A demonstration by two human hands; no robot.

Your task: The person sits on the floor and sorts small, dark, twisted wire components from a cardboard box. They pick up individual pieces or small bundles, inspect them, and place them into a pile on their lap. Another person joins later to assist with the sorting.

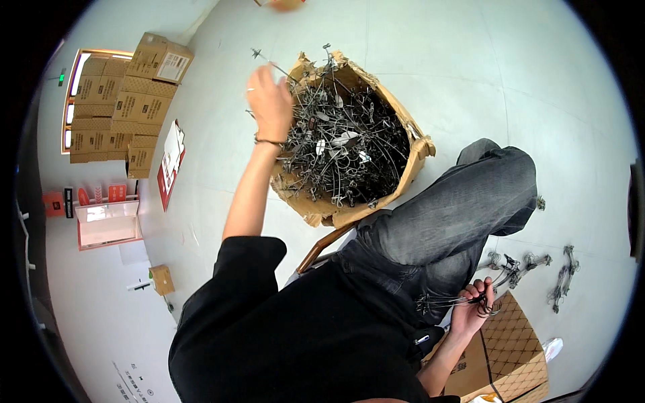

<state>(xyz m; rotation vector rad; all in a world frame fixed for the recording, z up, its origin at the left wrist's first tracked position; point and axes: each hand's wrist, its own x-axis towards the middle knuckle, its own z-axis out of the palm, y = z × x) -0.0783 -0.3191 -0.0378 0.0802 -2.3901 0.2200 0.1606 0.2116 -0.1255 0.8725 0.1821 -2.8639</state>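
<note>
My left hand (270, 104), with a ring and a dark bracelet, is at the left rim of a torn cardboard box (422, 149). Its fingers are bent around a thin dark wire piece (257, 53) with a star-shaped end; the exact grip is partly hidden. A tangled heap of dark wire pieces (342, 144) fills the box, with a few pale leaf-like bits among them. At the lower right, my right hand (472, 309) is closed round a bundle of dark wire pieces (440, 301), beside my thigh. Loops and ends stick out on both sides of that fist.
Several wire bundles (564, 279) lie on the floor at the right. A patterned cardboard carton (514, 349) stands below my right hand. Stacked cartons (111, 107) rise by the far left wall, near a red-and-white board (172, 161). My bent leg (450, 208) lies between the torn box and the bundles.
</note>
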